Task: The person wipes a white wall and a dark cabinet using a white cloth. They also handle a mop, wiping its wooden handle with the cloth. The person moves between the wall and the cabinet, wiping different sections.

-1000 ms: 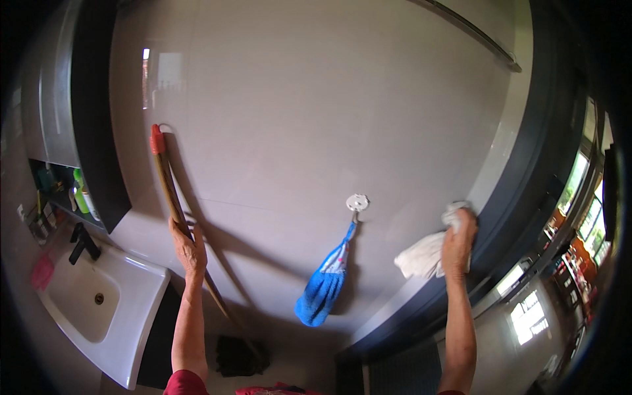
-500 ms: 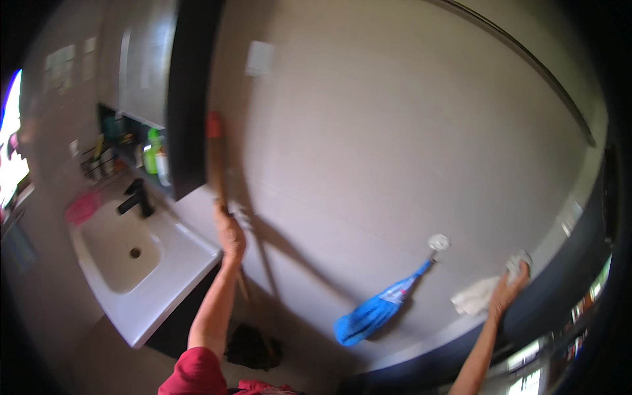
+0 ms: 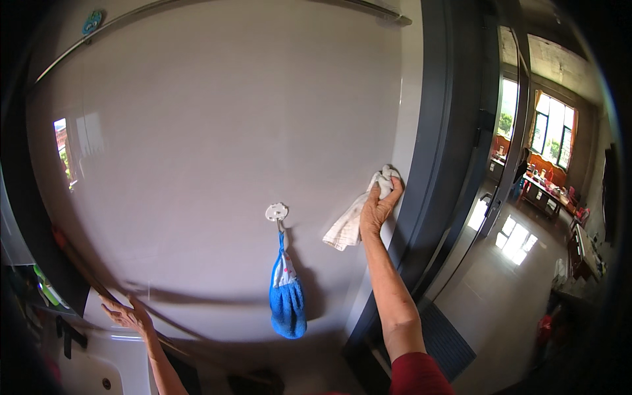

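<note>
My right hand is closed on a bunched white cloth, held against the pale wall near its corner by the dark door frame. A loose end of the cloth hangs down to the left, lightly stained. At the lower left, my left hand is at the wall with its fingers stretched out and apart, at a slanting wooden pole with a red end. Whether its palm bears on the pole is hidden. Between my hands, a blue hand towel hangs from a white round wall hook.
A white sink with a black tap lies at the lower left, under a dark cabinet. Metal rails cross the upper wall. To the right, a dark door frame opens on a room with a grey mat and tables.
The view has swung to the right, showing the doorway and the room beyond. My right hand still holds the cloth at the wall. My left hand's fingers now look more stretched out by the pole.
</note>
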`<state>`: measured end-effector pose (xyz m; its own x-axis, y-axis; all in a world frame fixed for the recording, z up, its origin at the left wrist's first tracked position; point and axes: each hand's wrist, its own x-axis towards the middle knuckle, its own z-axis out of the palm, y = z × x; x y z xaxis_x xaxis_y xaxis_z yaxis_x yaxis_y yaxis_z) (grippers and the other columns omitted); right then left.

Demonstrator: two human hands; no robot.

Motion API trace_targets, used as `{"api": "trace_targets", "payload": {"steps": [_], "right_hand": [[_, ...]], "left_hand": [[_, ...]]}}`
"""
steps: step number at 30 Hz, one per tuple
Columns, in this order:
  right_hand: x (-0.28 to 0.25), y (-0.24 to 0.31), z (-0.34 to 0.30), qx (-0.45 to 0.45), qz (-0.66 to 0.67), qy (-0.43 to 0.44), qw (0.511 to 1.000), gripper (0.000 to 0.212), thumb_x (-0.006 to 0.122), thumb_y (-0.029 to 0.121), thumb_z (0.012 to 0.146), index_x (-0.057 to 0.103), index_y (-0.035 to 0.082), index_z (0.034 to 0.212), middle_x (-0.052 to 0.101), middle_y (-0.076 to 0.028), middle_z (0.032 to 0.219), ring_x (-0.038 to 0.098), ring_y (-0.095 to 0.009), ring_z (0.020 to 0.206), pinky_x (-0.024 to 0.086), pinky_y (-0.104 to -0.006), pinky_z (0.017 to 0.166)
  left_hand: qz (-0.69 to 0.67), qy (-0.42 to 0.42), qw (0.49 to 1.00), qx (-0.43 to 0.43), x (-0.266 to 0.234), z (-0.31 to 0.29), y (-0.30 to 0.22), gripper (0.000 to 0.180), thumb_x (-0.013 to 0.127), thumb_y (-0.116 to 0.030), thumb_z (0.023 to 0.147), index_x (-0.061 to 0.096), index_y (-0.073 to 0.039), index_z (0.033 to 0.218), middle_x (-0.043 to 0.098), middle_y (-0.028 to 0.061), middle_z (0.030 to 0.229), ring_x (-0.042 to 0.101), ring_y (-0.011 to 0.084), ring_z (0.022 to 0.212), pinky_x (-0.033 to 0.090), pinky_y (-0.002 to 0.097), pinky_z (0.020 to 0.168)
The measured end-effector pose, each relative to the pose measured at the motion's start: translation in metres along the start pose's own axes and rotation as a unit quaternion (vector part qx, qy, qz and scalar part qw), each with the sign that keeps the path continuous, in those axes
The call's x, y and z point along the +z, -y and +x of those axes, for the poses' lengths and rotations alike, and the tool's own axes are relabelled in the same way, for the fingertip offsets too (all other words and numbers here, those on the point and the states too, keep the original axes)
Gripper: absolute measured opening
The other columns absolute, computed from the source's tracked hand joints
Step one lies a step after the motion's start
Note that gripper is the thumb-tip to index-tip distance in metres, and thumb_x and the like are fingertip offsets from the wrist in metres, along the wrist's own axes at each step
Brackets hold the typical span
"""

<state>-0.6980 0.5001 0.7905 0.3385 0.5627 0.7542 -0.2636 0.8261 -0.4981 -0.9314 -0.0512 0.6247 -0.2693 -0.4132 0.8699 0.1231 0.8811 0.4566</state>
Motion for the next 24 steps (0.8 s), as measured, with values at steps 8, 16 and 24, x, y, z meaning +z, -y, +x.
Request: {"api": "trace_targets", "payload": {"steps": [8, 16, 24], "right_hand": [[0.052, 0.109, -0.044, -0.403, -0.021, 0.31, 0.861, 0.037, 0.059, 0.005, 0.075, 0.055, 0.012, 0.111, 0.053, -0.006, 0.116, 0.049, -0.026, 0.11, 0.042, -0.041, 0.087], [0.059, 0.062, 0.046, -0.268, -0.137, 0.112, 0.947, 0.038, 0.049, -0.002, 0.079, 0.054, 0.01, 0.114, 0.051, -0.01, 0.123, 0.045, -0.033, 0.115, 0.034, -0.0477, 0.089], [0.092, 0.072, 0.106, -0.109, -0.128, -0.048, 0.985, 0.052, 0.052, -0.002, 0.078, 0.04, 0.011, 0.127, 0.044, -0.015, 0.128, 0.038, -0.036, 0.12, 0.032, -0.0505, 0.093]], "left_hand": [[-0.372, 0.112, 0.907, 0.161, -0.079, 0.004, -0.264, 0.072, 0.063, -0.001, 0.077, 0.03, -0.007, 0.141, 0.021, 0.0195, 0.146, 0.021, 0.0361, 0.136, 0.02, 0.0423, 0.111], [-0.239, 0.09, 0.922, 0.292, -0.062, -0.009, -0.326, 0.061, 0.049, -0.023, 0.085, 0.031, -0.007, 0.141, 0.017, 0.0229, 0.148, 0.013, 0.0399, 0.138, 0.005, 0.0513, 0.109], [-0.176, 0.042, 0.934, 0.309, -0.052, -0.014, -0.331, 0.061, 0.039, -0.033, 0.09, 0.026, -0.007, 0.143, 0.016, 0.0245, 0.148, 0.01, 0.0411, 0.138, 0.001, 0.0512, 0.11]]}}
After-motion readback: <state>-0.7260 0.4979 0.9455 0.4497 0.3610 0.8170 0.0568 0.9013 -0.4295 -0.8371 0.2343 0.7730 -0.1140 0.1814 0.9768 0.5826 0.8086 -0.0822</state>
